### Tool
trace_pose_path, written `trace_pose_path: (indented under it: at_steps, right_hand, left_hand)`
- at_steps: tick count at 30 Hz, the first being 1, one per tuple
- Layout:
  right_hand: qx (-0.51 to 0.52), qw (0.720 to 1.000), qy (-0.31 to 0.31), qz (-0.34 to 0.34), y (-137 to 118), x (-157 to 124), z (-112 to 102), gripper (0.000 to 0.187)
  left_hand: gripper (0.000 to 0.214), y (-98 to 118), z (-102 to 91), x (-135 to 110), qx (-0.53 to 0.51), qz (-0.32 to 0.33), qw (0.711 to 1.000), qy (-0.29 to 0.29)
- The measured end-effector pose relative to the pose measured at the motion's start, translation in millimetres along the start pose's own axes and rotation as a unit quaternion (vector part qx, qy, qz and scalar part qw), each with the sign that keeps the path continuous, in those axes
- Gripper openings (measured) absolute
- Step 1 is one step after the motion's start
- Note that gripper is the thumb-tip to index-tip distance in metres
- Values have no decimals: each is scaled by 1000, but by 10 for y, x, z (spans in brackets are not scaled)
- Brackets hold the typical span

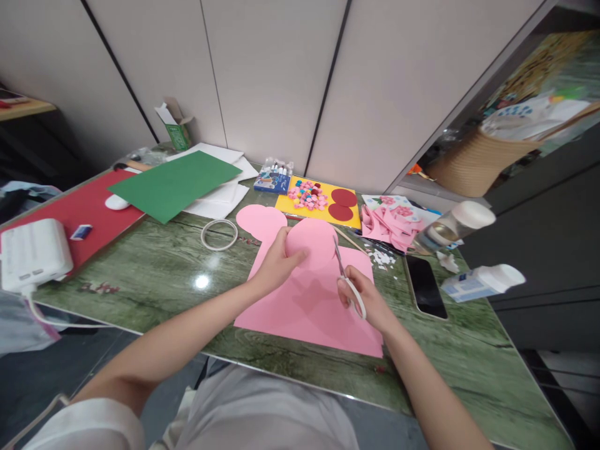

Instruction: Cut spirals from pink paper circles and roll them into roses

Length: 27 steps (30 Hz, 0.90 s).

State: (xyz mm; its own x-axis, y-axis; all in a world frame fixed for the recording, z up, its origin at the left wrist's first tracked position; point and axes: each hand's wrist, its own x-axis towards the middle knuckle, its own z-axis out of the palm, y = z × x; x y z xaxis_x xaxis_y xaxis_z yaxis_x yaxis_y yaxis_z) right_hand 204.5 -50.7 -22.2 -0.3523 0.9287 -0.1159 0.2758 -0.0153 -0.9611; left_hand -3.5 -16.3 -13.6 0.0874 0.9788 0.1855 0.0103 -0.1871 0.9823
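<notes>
My left hand [276,262] pinches a round pink paper piece [314,242] and lifts it above a large pink sheet [309,306] on the green table. My right hand [363,299] grips white-handled scissors [344,272], whose blades point up along the right edge of the round piece. Another pink circle [260,220] lies flat just behind my left hand.
A tape ring [219,234] lies left of the pink paper. Green [175,182] and red [75,209] sheets, a white device [32,253], a yellow sheet [304,206] with small pieces, pink scraps [389,225], a phone [424,286] and two bottles [482,282] surround the work.
</notes>
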Motion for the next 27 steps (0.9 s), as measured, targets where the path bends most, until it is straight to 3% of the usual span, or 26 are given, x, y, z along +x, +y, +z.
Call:
trace_pose_path:
  at_steps: [11, 27]
  right_hand:
    - [3, 1000, -8, -5, -27, -16, -15, 26]
    - [-5, 1000, -11, 1, 8, -9, -39, 27]
  left_hand:
    - [30, 21, -39, -3, 14, 11, 999, -39]
    - [28, 35, -34, 12, -1, 4, 1000, -6]
